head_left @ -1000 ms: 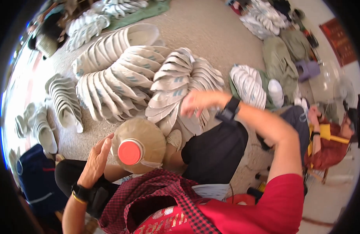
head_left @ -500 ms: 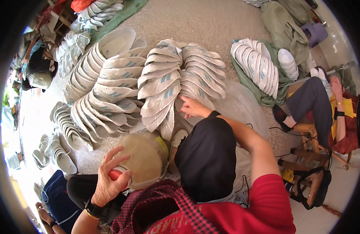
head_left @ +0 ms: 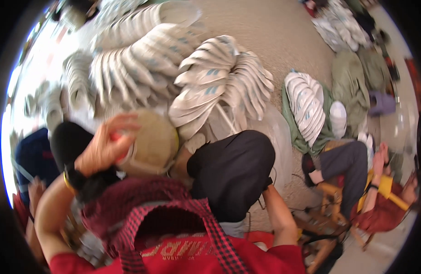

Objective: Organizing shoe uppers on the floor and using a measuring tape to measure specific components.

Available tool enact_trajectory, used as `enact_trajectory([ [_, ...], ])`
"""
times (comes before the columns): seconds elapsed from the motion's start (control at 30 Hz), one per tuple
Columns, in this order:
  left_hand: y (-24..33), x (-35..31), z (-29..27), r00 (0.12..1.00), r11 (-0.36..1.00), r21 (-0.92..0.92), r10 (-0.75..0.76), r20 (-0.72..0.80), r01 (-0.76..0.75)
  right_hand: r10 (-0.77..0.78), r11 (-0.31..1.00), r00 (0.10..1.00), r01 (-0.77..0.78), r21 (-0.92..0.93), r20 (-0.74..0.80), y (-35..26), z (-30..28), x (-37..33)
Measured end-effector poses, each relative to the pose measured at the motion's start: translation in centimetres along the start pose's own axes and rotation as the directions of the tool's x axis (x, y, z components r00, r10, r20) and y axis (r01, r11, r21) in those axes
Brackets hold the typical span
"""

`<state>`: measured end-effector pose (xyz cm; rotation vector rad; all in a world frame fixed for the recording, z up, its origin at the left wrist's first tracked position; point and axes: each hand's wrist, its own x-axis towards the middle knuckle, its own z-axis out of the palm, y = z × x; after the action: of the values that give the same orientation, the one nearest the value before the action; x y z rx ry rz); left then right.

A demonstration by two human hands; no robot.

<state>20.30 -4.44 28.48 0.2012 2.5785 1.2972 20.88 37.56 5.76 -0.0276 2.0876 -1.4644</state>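
R hand's hidden behind the dark knee (head_left: pixel 233 173), lower ctr, grip can't tell; L hand (head_left: pixel 104 147) looks curled round the red cap (head_left: pixel 115 136) of the tan jug (head_left: pixel 156 140), ctr-left, which might tip toward shoe-upper stacks (head_left: pixel 208 84), upper ctr, if pulled off-balance.

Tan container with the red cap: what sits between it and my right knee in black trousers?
In the head view, a light shoe and bare ankle sit between the tan container and right knee.
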Motion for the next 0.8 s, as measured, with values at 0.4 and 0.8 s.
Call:
enact_trajectory([
  [0.4, -3.6, -0.5, -0.2, 0.951, 0.919, 0.245, 0.298, 0.083, -0.310, -0.270, 0.956, 0.888, 0.203, -0.211, -0.371, -7.1, -2.4, -4.1],
  [0.8, -6.8, 0.8, 1.0, 0.702, 0.554, 0.567, 0.709, 0.062, -0.609, -0.338, 0.520, 0.771, 0.631, 0.575, -0.540, -22.7, -16.1, -14.4],
])
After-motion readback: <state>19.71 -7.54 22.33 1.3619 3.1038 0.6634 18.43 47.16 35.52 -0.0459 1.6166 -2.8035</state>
